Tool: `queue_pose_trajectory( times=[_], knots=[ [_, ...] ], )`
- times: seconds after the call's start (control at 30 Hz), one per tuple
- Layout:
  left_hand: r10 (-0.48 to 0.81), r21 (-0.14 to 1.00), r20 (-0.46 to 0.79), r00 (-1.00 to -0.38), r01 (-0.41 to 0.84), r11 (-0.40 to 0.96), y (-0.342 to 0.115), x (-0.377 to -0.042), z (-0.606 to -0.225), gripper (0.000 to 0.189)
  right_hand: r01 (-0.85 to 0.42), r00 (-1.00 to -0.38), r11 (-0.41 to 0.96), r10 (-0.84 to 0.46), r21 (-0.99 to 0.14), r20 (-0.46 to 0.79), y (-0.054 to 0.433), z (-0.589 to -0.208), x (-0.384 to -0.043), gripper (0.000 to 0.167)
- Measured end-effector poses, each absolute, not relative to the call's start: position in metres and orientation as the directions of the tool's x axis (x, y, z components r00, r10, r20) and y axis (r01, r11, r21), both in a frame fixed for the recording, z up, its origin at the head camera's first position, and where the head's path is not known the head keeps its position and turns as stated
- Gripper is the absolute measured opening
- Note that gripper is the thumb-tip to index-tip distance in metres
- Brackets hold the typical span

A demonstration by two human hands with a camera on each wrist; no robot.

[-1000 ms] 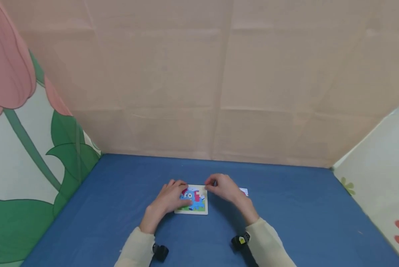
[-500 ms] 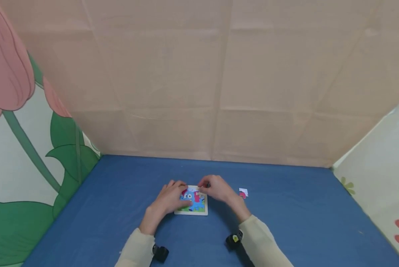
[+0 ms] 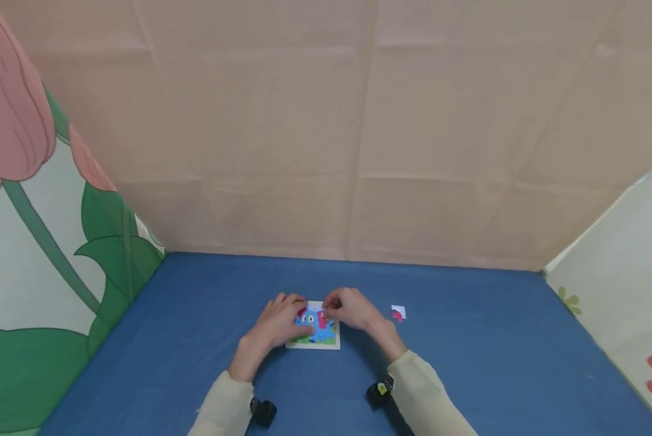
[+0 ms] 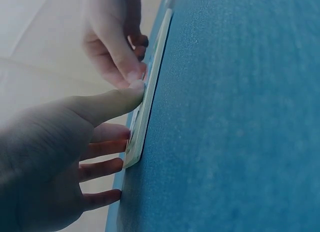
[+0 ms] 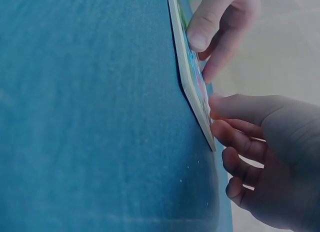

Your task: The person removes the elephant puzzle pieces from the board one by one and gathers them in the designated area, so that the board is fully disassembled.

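Observation:
A square jigsaw puzzle (image 3: 322, 332) with a blue cartoon animal lies in a pale frame on the blue table. My left hand (image 3: 276, 321) rests over its left side, fingers fairly straight at the far left corner and thumb on the picture. In the left wrist view the left thumb (image 4: 120, 103) lies along the puzzle top. My right hand (image 3: 352, 307) is at the upper right corner of the puzzle, fingers curled with thumb and forefinger together, pinching a small puzzle piece mostly hidden by the fingertips. In the right wrist view its fingertips are right at the frame's edge (image 5: 192, 92).
A loose pink and white puzzle piece (image 3: 399, 312) lies on the table to the right of the right hand. A beige cloth wall (image 3: 353, 151) stands behind the blue table (image 3: 467, 351). Printed panels flank the left and right sides.
My right hand has moved left, from beside the frame's right edge onto the puzzle's upper right part, uncovering the loose piece. The left hand has stayed in place.

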State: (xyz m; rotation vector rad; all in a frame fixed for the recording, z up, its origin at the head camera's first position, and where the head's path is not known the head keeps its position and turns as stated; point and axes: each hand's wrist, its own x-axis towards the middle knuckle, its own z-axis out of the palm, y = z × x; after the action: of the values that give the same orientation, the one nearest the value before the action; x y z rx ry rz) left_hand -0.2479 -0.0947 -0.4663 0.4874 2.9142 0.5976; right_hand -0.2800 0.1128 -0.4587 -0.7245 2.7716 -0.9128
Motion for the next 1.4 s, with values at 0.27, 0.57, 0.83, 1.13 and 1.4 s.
queue_pose_trajectory(
  times=[0.27, 0.57, 0.83, 1.13, 1.4],
  knots=[
    [0.335, 0.400, -0.058, -0.940, 0.286, 0.871, -0.0943, -0.2468, -0.4666, 0.069, -0.377, -0.884, 0.711, -0.467, -0.594, 0.001, 0.1090, -0.4585, -0.2784, 0.011],
    [0.329, 0.393, -0.069, -0.942, 0.278, 0.877, -0.0928, -0.2474, -0.4629, 0.069, -0.339, -0.906, 0.720, -0.424, -0.606, 0.002, 0.1058, -0.4576, -0.2787, 0.006],
    [0.327, 0.397, -0.060, -0.943, 0.278, 0.875, -0.0941, -0.2471, -0.4634, 0.068, -0.338, -0.917, 0.702, -0.396, -0.627, 0.050, 0.1032, -0.4623, -0.2765, 0.004],
    [0.315, 0.403, -0.063, -0.947, 0.264, 0.876, -0.0930, -0.2472, -0.4620, 0.068, -0.340, -0.914, 0.617, -0.395, -0.710, 0.095, 0.1043, -0.4632, -0.2747, 0.004],
    [0.295, 0.437, -0.063, -0.954, 0.239, 0.867, -0.0920, -0.2477, -0.4640, 0.066, -0.329, -0.919, 0.577, -0.377, -0.747, 0.114, 0.1042, -0.4618, -0.2717, 0.005]
  ],
)
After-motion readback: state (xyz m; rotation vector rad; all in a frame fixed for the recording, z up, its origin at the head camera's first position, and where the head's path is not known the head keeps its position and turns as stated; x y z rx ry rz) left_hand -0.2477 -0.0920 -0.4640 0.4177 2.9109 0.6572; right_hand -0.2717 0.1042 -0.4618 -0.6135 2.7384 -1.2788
